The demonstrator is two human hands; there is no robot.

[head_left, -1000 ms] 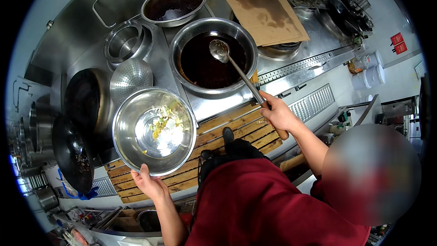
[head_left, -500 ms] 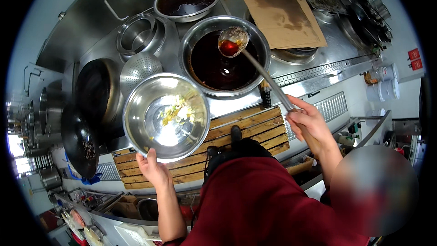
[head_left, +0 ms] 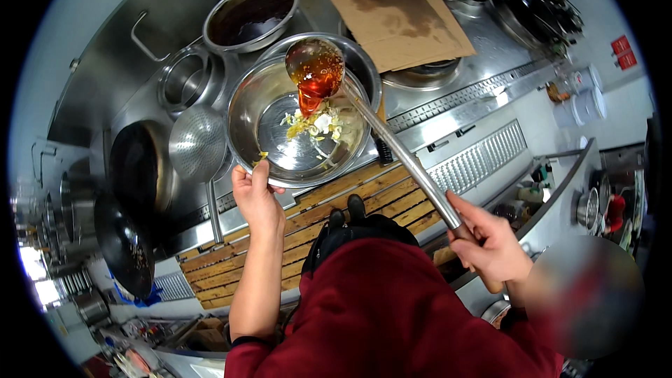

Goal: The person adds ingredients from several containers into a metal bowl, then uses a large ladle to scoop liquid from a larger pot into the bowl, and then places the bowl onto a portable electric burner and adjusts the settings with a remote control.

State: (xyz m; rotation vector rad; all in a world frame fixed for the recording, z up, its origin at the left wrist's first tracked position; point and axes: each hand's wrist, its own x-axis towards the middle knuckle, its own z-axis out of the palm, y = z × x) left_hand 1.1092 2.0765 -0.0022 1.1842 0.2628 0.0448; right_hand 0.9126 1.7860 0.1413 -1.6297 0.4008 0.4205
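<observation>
My left hand (head_left: pixel 258 194) grips the near rim of a steel mixing bowl (head_left: pixel 245 122), thumb over the edge. Chopped pale and yellowish pieces (head_left: pixel 322 126), perhaps garlic or scallion, lie on its bottom. My right hand (head_left: pixel 488 238) is wrapped round the wooden end of a long ladle (head_left: pixel 392 143). Above the bowl its tilted head lets reddish oil (head_left: pixel 315 91) with bits in it run down toward the pieces. Behind, a large steel basin (head_left: pixel 367 63) is mostly hidden by the bowl and ladle.
A perforated skimmer (head_left: pixel 199 143) lies left of the bowl, near a dark wok (head_left: pixel 129 161). Another basin of dark liquid (head_left: pixel 252 17) stands at the back. Stained cardboard (head_left: pixel 399 21) covers a pot at the right. Slatted wood (head_left: pixel 245 266) lies underfoot.
The mixing bowl has moved right and away from me, over the large basin's near side. The ladle has come left from above the basin to the bowl and tipped, its oil now pouring.
</observation>
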